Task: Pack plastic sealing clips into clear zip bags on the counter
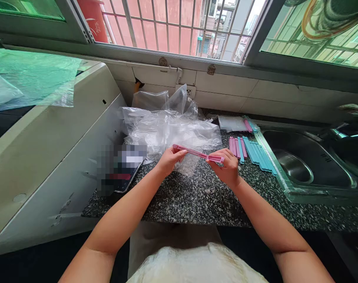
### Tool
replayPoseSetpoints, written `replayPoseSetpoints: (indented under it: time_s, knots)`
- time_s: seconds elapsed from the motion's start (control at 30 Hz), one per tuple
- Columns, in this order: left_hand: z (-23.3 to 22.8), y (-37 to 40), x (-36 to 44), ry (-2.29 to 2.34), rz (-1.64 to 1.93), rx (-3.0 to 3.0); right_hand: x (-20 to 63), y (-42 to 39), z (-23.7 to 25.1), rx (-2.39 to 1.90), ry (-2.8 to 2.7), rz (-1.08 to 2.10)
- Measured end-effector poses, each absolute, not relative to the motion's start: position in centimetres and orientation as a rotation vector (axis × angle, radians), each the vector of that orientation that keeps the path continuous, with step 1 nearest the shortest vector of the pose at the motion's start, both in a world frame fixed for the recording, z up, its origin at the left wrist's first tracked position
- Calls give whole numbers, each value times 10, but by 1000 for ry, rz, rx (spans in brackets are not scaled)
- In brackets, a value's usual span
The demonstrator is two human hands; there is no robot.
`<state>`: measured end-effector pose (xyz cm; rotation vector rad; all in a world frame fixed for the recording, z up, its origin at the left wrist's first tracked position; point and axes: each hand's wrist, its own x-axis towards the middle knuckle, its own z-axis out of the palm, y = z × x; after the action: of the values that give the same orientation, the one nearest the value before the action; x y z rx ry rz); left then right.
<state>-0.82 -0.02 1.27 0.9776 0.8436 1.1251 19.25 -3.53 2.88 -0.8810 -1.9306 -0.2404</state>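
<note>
A long, slim pink bag clip (193,151) is stretched between my two hands above the counter. My left hand (169,160) pinches its left end between thumb and fingers. Around the right end, my right hand (225,167) has its fingers closed, and a short section there looks folded at an angle. Behind and below the clip lies a heap of clear plastic bags (173,127). To the right of my right hand, several pink clips (233,147) and several teal clips (257,154) lie side by side on the counter.
The speckled stone counter (179,202) carries a phone (130,165), partly blurred, at the left. A steel sink (308,157) is set in at the right. Near the wall lies a clear packet (232,123). A pale panel (58,157) rises on the left, and a barred window is behind.
</note>
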Motion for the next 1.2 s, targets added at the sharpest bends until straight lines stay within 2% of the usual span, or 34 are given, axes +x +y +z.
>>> replayPoseSetpoints:
  time_s: [1.2]
  knots:
    - [14,-6,-3,927,1206,1083,186,-33,21,-982,-1976,-197]
